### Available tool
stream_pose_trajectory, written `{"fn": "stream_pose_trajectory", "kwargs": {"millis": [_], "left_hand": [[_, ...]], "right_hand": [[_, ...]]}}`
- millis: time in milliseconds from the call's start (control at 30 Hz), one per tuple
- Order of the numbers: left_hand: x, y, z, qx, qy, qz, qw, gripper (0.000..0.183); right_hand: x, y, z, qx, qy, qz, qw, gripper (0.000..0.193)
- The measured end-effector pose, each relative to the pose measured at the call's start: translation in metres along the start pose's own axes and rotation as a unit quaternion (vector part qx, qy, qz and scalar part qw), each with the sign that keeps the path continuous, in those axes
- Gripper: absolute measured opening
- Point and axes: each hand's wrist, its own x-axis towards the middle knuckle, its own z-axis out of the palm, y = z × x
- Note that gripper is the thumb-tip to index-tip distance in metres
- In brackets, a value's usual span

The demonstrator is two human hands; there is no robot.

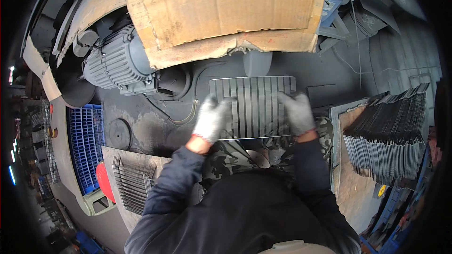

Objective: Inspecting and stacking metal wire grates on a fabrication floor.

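A rectangular slatted metal panel, with dark lengthwise strips and bright top and bottom edges, is held in front of me over my lap. My left hand, in a white glove with a red cuff, grips its left side, thumb over the face. Gripping the right side is my right hand, gloved the same way and slightly blurred. Fingers behind the panel are hidden. Just beyond its far edge a grey machine part sticks down from under a cardboard cover.
At right, a tall stack of similar slatted panels rests on a board. Several more panels lie on a metal table at left. A grey electric motor stands far left, above a blue plastic crate. A thin cable hangs at right.
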Motion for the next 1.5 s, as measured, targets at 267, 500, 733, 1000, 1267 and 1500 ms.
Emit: {"fn": "stream_pose_trajectory", "kwargs": {"millis": [267, 500, 733, 1000, 1267, 1500], "left_hand": [[-0.016, 0.002, 0.045, -0.117, -0.039, -0.050, 0.991, 0.033], [-0.017, -0.005, -0.058, -0.144, 0.032, -0.114, 0.982, 0.026], [0.011, 0.035, 0.015, -0.156, -0.167, -0.159, 0.960, 0.014], [0.021, 0.041, 0.057, -0.221, -0.207, -0.219, 0.928, 0.017], [0.020, 0.015, -0.131, -0.248, -0.110, -0.209, 0.940, 0.021], [0.023, 0.048, 0.025, -0.163, -0.206, -0.186, 0.947, 0.024]], "right_hand": [[-0.005, -0.067, -0.023, 0.046, -0.009, 0.058, 0.997, 0.026], [0.016, -0.043, 0.053, -0.004, -0.167, 0.109, 0.980, 0.024], [0.010, -0.063, -0.066, -0.038, -0.166, 0.076, 0.982, 0.021], [0.006, -0.077, -0.087, 0.263, -0.065, 0.030, 0.962, 0.028], [0.032, -0.008, 0.081, -0.002, -0.167, -0.209, 0.964, 0.029], [0.008, -0.083, -0.065, 0.147, -0.069, 0.030, 0.986, 0.023]]}}
